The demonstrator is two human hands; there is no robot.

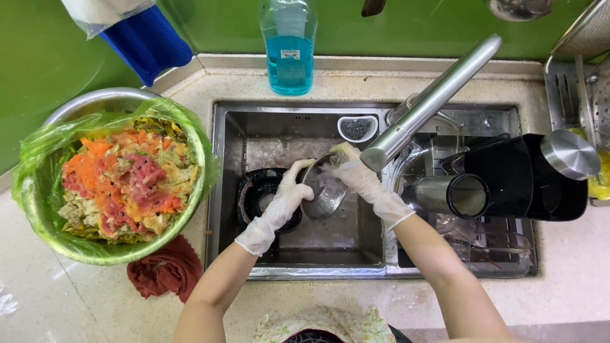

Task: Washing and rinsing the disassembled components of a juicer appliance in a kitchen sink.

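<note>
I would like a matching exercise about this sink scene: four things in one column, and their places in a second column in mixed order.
Things:
1. metal strainer
2. blue liquid bottle
3. red cloth
4. bowl lined with a green bag

Places:
A. on the counter left of the sink, full of vegetable scraps
B. behind the sink, by the green wall
C. held over the sink by the left hand and right hand, both gloved
D. on the counter, below the bowl

Pairs: 1-C, 2-B, 3-D, 4-A
</note>
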